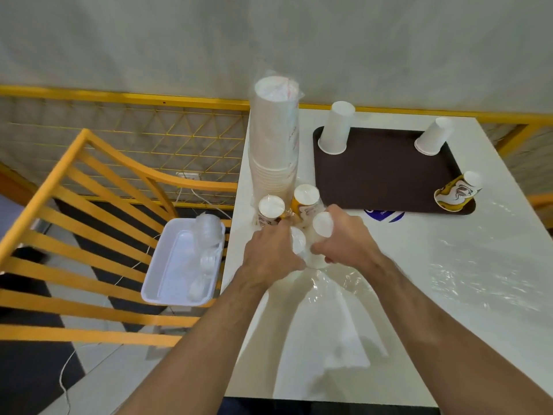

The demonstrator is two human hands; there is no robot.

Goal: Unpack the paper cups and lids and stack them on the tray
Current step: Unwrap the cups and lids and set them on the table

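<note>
A dark brown tray (386, 172) lies on the white table. Three upside-down cup stacks stand on it: a white one (336, 127) at its back left, a white one (434, 136) at its back right, a yellow-printed one (457, 191) at its front right corner. A tall wrapped stack of white cups (275, 136) stands at the table's left edge. In front of it are short wrapped cup stacks (305, 199). My left hand (269, 253) and right hand (344, 238) both grip one white cup stack (321, 226) in clear plastic wrap (326, 298).
A white plastic bin (176, 265) holding clear lids sits on the seat of a yellow slatted chair (89, 223) left of the table. Loose clear wrap (466, 265) lies on the table's right side. A yellow mesh railing (149, 130) runs behind.
</note>
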